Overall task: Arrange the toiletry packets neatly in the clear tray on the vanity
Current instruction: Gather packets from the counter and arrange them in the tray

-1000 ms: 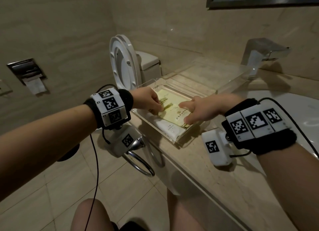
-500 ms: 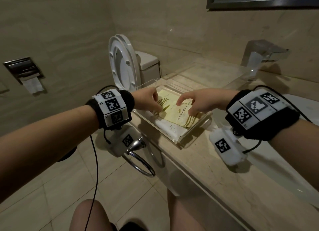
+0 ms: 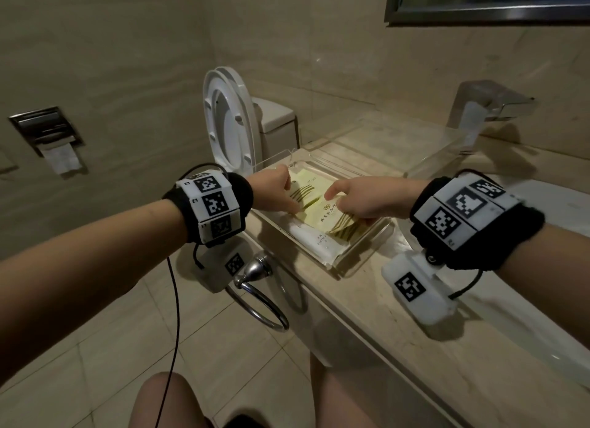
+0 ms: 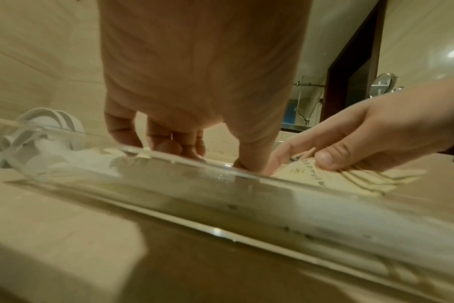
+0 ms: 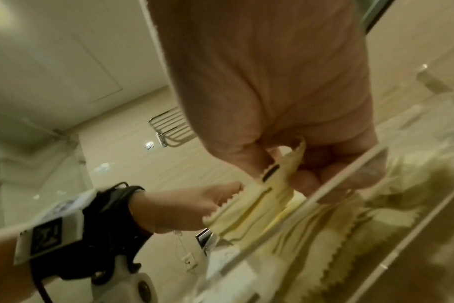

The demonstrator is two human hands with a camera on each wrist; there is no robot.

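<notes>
The clear tray (image 3: 357, 252) sits on the vanity's left end and holds several yellow toiletry packets (image 3: 322, 218) over a white packet (image 3: 314, 240). My left hand (image 3: 276, 191) is at the packets' left end with fingers curled. In the left wrist view its thumb (image 4: 249, 162) pushes down behind the tray rim (image 4: 184, 162). My right hand (image 3: 360, 197) pinches the yellow packets (image 4: 363, 176) from the right, thumb on top. The right wrist view shows a packet's serrated end (image 5: 285, 164) between thumb and fingers, above the stack (image 5: 259, 207) and the tray wall (image 5: 337, 184).
A second clear tray (image 3: 415, 140) stands behind the first, and a faucet (image 3: 491, 105) with the sink (image 3: 558, 204) lies to the right. Left of the vanity are a toilet with raised lid (image 3: 230, 124) and a towel ring (image 3: 258, 300) under the counter edge.
My right wrist has lifted and the hand has gone from resting on the packets to pinching their right end. The left hand has stayed at the left end.
</notes>
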